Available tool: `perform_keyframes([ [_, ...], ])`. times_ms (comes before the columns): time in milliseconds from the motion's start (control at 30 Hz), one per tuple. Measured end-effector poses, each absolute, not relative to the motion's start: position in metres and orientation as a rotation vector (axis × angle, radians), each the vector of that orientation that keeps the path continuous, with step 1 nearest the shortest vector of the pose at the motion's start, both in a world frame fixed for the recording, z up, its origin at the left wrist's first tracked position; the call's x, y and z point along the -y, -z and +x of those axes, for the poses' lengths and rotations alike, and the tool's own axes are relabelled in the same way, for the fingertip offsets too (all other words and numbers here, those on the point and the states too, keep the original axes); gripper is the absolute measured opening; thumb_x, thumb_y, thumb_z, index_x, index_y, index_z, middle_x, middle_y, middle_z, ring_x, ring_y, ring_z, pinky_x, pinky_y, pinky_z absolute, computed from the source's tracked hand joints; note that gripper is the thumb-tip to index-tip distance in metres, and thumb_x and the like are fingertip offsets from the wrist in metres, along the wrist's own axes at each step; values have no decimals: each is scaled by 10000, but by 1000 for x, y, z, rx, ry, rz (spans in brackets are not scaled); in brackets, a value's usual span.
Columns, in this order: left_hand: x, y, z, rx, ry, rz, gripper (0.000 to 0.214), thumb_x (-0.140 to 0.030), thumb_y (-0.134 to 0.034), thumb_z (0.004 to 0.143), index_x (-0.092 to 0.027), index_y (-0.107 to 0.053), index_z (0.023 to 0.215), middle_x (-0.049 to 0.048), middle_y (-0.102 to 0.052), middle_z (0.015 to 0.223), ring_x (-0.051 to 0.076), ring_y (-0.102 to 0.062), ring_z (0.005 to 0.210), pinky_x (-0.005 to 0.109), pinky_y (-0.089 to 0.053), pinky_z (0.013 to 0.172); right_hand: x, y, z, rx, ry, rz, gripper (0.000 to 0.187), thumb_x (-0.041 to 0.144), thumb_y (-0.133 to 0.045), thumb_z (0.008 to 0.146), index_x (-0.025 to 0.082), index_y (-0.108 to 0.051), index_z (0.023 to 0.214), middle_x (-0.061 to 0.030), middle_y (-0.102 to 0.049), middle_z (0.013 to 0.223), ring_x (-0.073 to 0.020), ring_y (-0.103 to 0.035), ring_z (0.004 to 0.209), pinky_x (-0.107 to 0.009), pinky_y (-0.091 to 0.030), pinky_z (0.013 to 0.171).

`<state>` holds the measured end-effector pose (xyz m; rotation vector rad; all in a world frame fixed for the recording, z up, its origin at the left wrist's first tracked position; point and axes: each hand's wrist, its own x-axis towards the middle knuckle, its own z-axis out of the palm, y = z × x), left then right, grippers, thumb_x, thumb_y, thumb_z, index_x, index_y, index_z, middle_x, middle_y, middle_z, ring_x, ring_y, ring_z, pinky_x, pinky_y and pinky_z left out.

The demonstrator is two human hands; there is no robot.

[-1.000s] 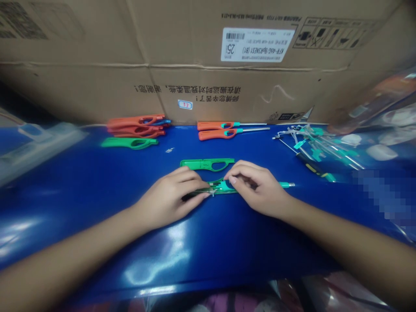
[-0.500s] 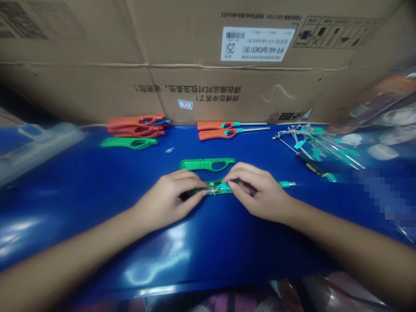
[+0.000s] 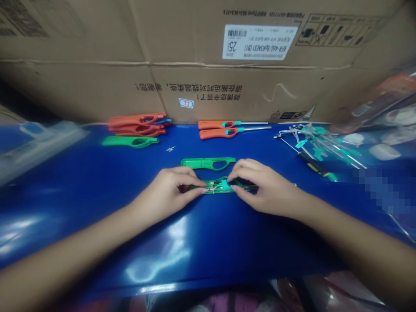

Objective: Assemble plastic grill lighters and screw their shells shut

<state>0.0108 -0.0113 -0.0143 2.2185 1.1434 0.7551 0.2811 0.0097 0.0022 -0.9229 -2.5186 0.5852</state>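
On the blue table (image 3: 211, 242) lies a half-built green lighter body (image 3: 218, 186) with teal inner parts showing. My left hand (image 3: 169, 193) pinches its left end with thumb and fingers closed on it. My right hand (image 3: 264, 186) covers its right end, fingers curled and pressing on the teal piece. A separate green handle shell (image 3: 208, 163) lies just beyond the two hands, untouched.
A large cardboard box (image 3: 208, 65) walls the far edge. Orange handle shells (image 3: 138, 125) and a green one (image 3: 130, 141) lie far left. Two orange lighters with metal tubes (image 3: 230, 128) lie behind centre. Loose teal parts and metal rods (image 3: 320, 145) sit right. Clear plastic bags flank both sides.
My right hand has slid slightly right along the green lighter body and now hides its metal tip. My left hand has held its pinch almost in place.
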Motion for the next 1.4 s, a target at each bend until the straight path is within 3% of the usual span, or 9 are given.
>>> perform_keyframes([
  [400,18,11,13,-1134,-754,2322,162,-226,-667,935,-207,-794,1035,27,-693,905,97,-646,713,208,-502,625,-15,5,282,2672,-438,-794,165,162,-538,967,188,-644,1090,-60,-675,1014,-200,-594,936,-366,-487,837],
  [600,18,9,14,-1102,-753,2375,177,-219,-641,953,-196,-789,1047,34,-690,905,109,-654,755,216,-513,683,-10,2,282,2738,-239,-715,355,228,-522,984,231,-634,1322,-135,-588,1298,-265,-549,1159,-454,-491,949],
  [833,18,10,13,-1100,-751,2380,185,-232,-633,958,-193,-789,1050,44,-698,911,119,-662,758,225,-523,685,-6,-2,283,2908,-219,-672,445,326,-507,1012,226,-548,1444,-185,-352,1607,-346,-438,1384,-572,-423,1069],
  [1000,18,10,14,-1099,-756,2372,187,-243,-633,958,-194,-790,1048,53,-703,918,133,-669,772,240,-532,692,-4,-3,282,2934,-236,-700,455,322,-502,1014,224,-530,1457,-177,-293,1642,-343,-400,1434,-576,-400,1109],
  [1400,19,9,17,-1113,-741,2383,178,-240,-642,955,-193,-793,1037,48,-709,881,133,-673,765,235,-530,685,-2,-5,278,2939,-120,-615,403,295,-469,1025,170,-593,1387,-174,-347,1619,-306,-471,1391,-546,-413,1106],
])
